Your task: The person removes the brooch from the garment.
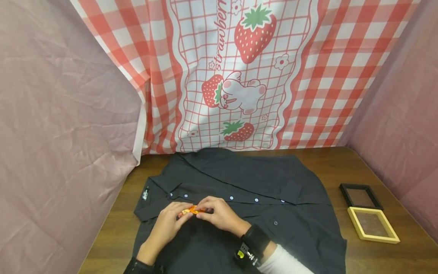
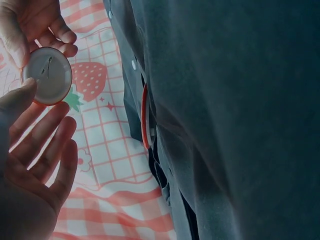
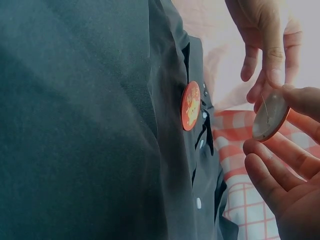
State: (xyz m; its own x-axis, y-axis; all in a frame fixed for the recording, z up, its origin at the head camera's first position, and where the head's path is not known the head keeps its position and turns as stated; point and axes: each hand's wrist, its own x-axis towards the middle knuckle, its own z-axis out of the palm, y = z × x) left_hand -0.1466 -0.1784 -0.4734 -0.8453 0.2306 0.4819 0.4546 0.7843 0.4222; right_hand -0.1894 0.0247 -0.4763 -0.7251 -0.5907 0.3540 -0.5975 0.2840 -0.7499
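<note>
Here's the dark shirt [image 1: 249, 207] laid out, left hand [image 1: 169, 220] and right hand [image 1: 219, 213] both pinching the held badge [image 2: 56, 84] over it, while another red badge [image 3: 190, 106] looks already pinned on, leaving this one unfastened, its pin [image 3: 265, 107] apparently open!

2 black wristbands [image 1: 256, 240] and a white right sleeve [image 1: 284, 262] are worn.

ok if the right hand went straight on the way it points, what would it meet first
Likely the left hand, which grips the other side of the round badge that the right hand pinches; depth is unclear.
</note>
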